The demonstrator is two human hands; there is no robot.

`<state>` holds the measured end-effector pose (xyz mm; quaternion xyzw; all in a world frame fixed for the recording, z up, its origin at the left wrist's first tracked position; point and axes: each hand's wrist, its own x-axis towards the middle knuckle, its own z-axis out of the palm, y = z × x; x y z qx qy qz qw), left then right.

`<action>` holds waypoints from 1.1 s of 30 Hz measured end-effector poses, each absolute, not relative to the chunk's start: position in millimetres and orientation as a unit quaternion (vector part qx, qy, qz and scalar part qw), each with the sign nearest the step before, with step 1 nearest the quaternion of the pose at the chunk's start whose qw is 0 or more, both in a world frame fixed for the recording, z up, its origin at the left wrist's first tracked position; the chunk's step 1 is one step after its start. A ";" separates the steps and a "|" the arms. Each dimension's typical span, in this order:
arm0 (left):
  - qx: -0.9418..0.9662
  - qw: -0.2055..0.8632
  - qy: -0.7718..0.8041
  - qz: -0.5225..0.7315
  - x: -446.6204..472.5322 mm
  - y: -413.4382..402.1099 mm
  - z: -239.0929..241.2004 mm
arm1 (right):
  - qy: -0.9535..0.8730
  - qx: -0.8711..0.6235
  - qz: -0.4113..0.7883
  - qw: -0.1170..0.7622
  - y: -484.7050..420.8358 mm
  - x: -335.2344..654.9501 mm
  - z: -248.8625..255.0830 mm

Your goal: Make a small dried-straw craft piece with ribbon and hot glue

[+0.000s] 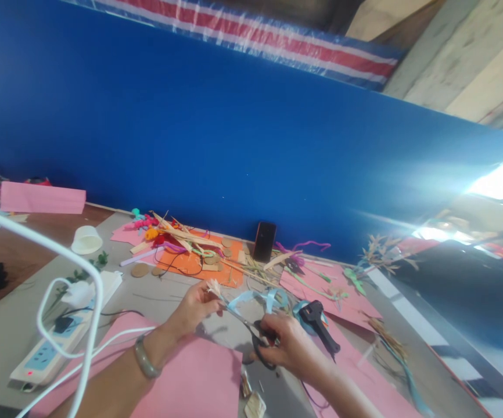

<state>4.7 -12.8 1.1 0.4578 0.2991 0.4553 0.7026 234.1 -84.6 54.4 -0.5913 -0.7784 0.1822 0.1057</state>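
My left hand (193,312) pinches a small pale straw piece (214,286) shaped like a little flower, held above the table. My right hand (287,347) is closed round the black handles of a pair of scissors (251,332), whose blades point up-left toward the straw piece. A light blue ribbon (255,299) curls just behind the blades. A bracelet sits on my left wrist. Pink paper (199,380) lies under both hands.
A black glue gun (319,322) lies right of my right hand. Behind are an orange sheet (216,264) heaped with straw, cord and pipe cleaners, a black phone (264,241) leaning on the blue wall, a white cup (86,239), and a power strip (45,354) with white cables at left.
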 end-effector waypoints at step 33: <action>0.465 0.714 0.272 0.447 3.3 -15.8 8.0 | -0.796 -0.557 0.223 0.077 -83.3 229.1 78.8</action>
